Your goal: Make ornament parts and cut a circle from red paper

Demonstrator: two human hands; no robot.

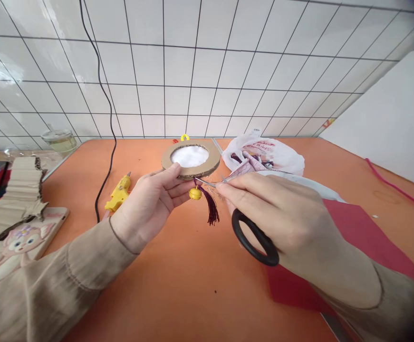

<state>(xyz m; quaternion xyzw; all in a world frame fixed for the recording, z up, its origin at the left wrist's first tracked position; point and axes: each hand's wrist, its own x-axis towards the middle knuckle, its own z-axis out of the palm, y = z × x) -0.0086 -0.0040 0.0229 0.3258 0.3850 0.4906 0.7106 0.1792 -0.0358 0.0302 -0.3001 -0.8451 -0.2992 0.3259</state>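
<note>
Cardboard ring [212, 159] is held over orange tabletop [178, 285] — tiled wall [180, 66] behind.

Orange table [178, 266], white tiles [178, 66] gridded with black.

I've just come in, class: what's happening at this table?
The left hand holds a cardboard ring with a white centre. A yellow bell and dark tassel hang below it. The right hand holds scissors, their tip by the cord above the bell.
</note>
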